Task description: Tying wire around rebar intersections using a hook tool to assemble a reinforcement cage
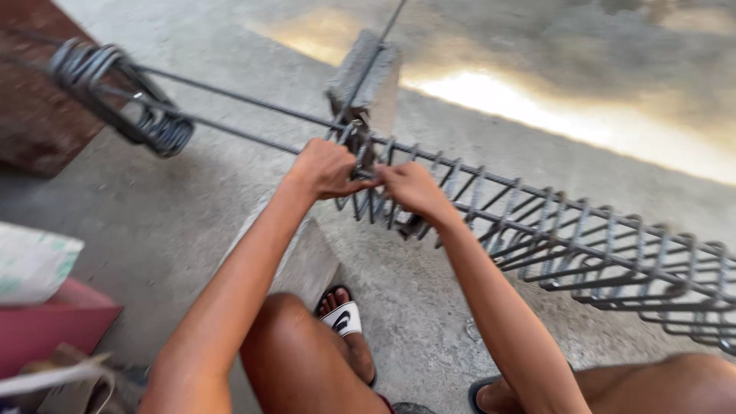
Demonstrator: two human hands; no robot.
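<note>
Rebar cage [552,230] under left hand [326,167] and right hand [412,188], fingers on one stirrup [366,165].

Both hands, the left hand [326,166] and the right hand [412,186], are closed on the rebar cage [552,230], whose close-set stirrups leave only narrow gaps between bars. Left of the hands the long bars [230,111] run bare, with open room above and below, up to a bunched stack of loose stirrups [123,96]. A concrete block [368,77] stands just behind the hands. Bare concrete floor [153,222] lies open below left; the far-left edge is crowded by a sack [31,264].
</note>
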